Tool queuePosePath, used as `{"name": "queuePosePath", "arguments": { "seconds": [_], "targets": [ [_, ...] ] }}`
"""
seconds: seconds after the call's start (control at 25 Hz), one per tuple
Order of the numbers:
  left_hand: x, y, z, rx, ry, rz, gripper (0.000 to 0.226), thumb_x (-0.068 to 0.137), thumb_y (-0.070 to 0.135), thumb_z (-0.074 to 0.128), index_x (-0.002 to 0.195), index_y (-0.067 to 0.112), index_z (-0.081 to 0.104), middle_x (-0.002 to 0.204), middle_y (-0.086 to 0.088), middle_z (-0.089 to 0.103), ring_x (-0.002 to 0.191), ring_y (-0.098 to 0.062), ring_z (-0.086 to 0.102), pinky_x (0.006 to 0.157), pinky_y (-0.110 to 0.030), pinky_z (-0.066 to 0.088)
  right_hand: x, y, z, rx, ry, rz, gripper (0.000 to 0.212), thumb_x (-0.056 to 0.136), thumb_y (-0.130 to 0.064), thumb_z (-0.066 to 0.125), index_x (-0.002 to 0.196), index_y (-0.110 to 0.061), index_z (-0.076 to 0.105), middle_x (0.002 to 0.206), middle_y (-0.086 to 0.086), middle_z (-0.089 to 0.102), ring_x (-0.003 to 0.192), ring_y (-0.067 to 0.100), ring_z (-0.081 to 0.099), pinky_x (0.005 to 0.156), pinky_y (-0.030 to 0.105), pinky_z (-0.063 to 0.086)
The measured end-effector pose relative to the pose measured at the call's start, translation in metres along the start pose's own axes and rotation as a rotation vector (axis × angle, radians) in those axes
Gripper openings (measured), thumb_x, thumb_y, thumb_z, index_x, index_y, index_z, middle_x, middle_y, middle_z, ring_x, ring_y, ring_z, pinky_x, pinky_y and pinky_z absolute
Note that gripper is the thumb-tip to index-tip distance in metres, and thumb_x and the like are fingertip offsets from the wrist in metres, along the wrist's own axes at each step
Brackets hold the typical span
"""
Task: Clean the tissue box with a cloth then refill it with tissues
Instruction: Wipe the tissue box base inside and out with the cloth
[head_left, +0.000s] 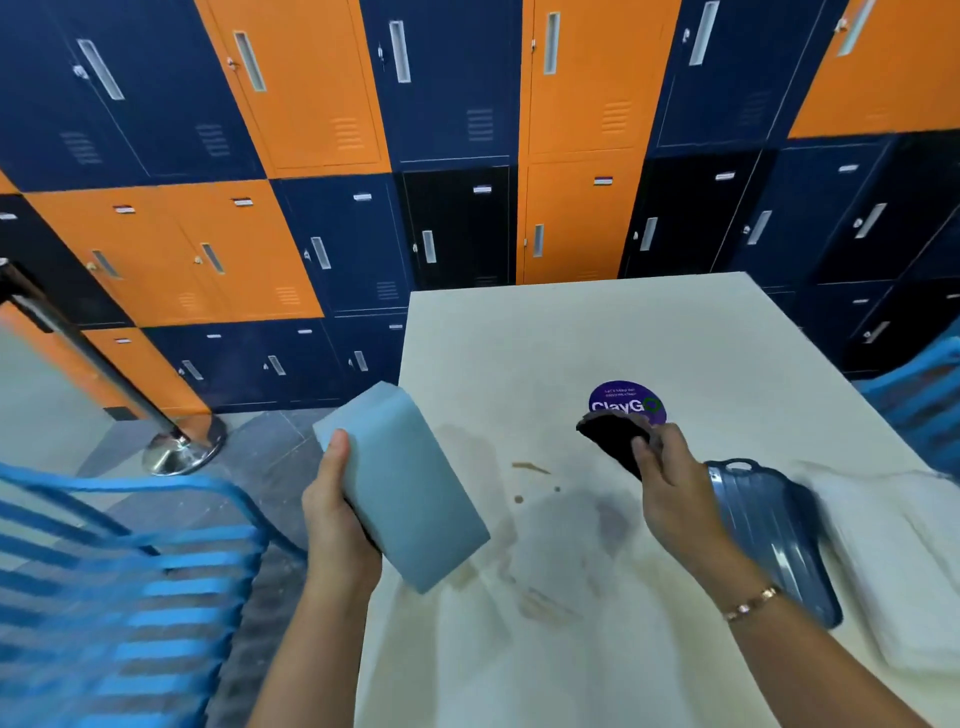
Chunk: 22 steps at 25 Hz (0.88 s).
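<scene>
"Tissue box (402, 488), a pale blue rectangular plastic shell, is hanging tilted across the near-left edge of the cream table (571, 338). Who is holding it?"

"The person's left hand (337, 519) is wrapping one end from below, thumb on the upper face. The right hand (670, 493) is pinching a dark folded cloth (613, 441), raised apart from the box and not yet touching it."

"What is looking risky?"

"That grip is covering one end only, partly over the floor, so a hard wipe is likely knocking it loose. Brown stains (571, 519) are marking the tabletop, so setting the box there is inviting fresh dirt. The white tissue stack (893, 561), beside a ribbed blue plastic piece (774, 540), is lying near them."
</scene>
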<state>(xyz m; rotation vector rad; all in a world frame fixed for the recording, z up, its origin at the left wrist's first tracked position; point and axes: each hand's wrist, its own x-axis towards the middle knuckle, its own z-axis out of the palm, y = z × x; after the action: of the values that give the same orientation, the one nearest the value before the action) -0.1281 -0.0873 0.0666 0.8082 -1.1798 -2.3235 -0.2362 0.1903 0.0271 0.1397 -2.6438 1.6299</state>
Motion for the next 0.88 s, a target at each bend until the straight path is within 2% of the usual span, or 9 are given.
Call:
{"name": "queuePosePath", "arguments": {
  "seconds": [0.08, 0.16, 0.2, 0.28, 0.36, 0.48, 0.6, 0.72, 0.88],
  "targets": [
    [-0.001, -0.003, -0.007, -0.041, 0.041, -0.02, 0.079, 0.056, 0.073, 0.08, 0.117, 0.024, 0.075, 0.13, -0.015, 0.069, 0.117, -0.039, 0.065, 0.104, -0.062, 0.043, 0.018, 0.028, 0.02, -0.168, -0.02, -0.13, 0.027, 0.106, -0.016, 0.045, 0.129, -0.026, 0.055, 0.121, -0.006, 0.065, 0.109, 0.015, 0.059, 0.09, 0.021, 0.044],
    [-0.001, -0.008, -0.011, -0.049, 0.068, -0.046, 0.08, 0.057, 0.073, 0.079, 0.121, 0.026, 0.073, 0.13, -0.011, 0.07, 0.12, -0.037, 0.064, 0.105, -0.061, 0.042, 0.036, 0.057, 0.052, -0.367, -0.116, -0.169, 0.038, 0.107, -0.021, 0.042, 0.144, -0.012, 0.044, 0.142, 0.008, 0.054, 0.131, 0.029, 0.048, 0.109, 0.037, 0.039],
    [-0.003, -0.01, -0.013, -0.059, 0.066, -0.062, 0.077, 0.062, 0.072, 0.078, 0.122, 0.026, 0.073, 0.129, -0.01, 0.07, 0.123, -0.037, 0.063, 0.106, -0.061, 0.041, 0.04, 0.069, 0.068, -0.436, -0.185, -0.122, 0.042, 0.108, -0.023, 0.04, 0.148, -0.01, 0.04, 0.151, 0.013, 0.047, 0.141, 0.035, 0.039, 0.116, 0.04, 0.031],
    [-0.002, -0.013, -0.019, -0.087, 0.085, -0.073, 0.058, 0.075, 0.069, 0.07, 0.116, 0.028, 0.076, 0.124, -0.007, 0.073, 0.121, -0.036, 0.064, 0.107, -0.06, 0.042, 0.044, 0.08, 0.097, -0.495, -0.277, -0.056, 0.048, 0.11, -0.02, 0.034, 0.155, -0.004, 0.031, 0.163, 0.017, 0.03, 0.154, 0.033, 0.019, 0.123, 0.03, 0.01],
    [-0.001, -0.013, -0.023, -0.108, 0.112, -0.076, 0.047, 0.084, 0.066, 0.062, 0.108, 0.03, 0.079, 0.12, -0.006, 0.074, 0.114, -0.035, 0.067, 0.104, -0.058, 0.044, 0.049, 0.078, 0.118, -0.506, -0.302, -0.127, 0.048, 0.11, -0.014, 0.033, 0.155, -0.001, 0.029, 0.164, 0.017, 0.027, 0.156, 0.029, 0.012, 0.122, 0.025, 0.0],
    [0.002, -0.008, -0.023, -0.091, 0.122, -0.031, 0.039, 0.091, 0.061, 0.054, 0.093, 0.034, 0.082, 0.106, 0.0, 0.077, 0.093, -0.024, 0.073, 0.088, -0.046, 0.055, 0.043, 0.069, 0.14, -0.483, -0.38, -0.276, 0.046, 0.108, -0.011, 0.035, 0.152, -0.001, 0.035, 0.163, 0.013, 0.032, 0.156, 0.026, 0.014, 0.126, 0.029, 0.002],
    [0.007, -0.009, -0.014, -0.087, 0.124, 0.017, 0.045, 0.097, 0.055, 0.047, 0.074, 0.037, 0.081, 0.085, 0.009, 0.077, 0.074, -0.013, 0.074, 0.075, -0.033, 0.057, -0.008, 0.058, 0.152, -0.325, -0.517, -0.364, 0.042, 0.11, -0.02, 0.035, 0.149, -0.007, 0.043, 0.158, -0.001, 0.035, 0.153, 0.017, 0.021, 0.119, 0.012, -0.003],
    [0.008, -0.014, -0.007, -0.066, 0.097, 0.061, 0.046, 0.098, 0.053, 0.045, 0.077, 0.035, 0.082, 0.087, 0.009, 0.076, 0.078, -0.012, 0.073, 0.073, -0.031, 0.058, -0.094, 0.069, 0.118, -0.281, -0.694, -0.445, 0.044, 0.11, -0.037, 0.029, 0.139, -0.014, 0.053, 0.151, -0.006, 0.046, 0.146, 0.008, 0.035, 0.123, 0.02, 0.015],
    [0.007, -0.013, -0.008, -0.102, 0.077, 0.048, 0.044, 0.097, 0.055, 0.047, 0.081, 0.032, 0.081, 0.092, 0.008, 0.076, 0.084, -0.015, 0.073, 0.074, -0.034, 0.056, -0.105, 0.106, 0.041, -0.444, -0.686, -0.503, 0.041, 0.109, -0.041, 0.026, 0.145, -0.034, 0.045, 0.157, -0.02, 0.038, 0.149, -0.009, 0.017, 0.124, 0.023, 0.011]
  ]
}}
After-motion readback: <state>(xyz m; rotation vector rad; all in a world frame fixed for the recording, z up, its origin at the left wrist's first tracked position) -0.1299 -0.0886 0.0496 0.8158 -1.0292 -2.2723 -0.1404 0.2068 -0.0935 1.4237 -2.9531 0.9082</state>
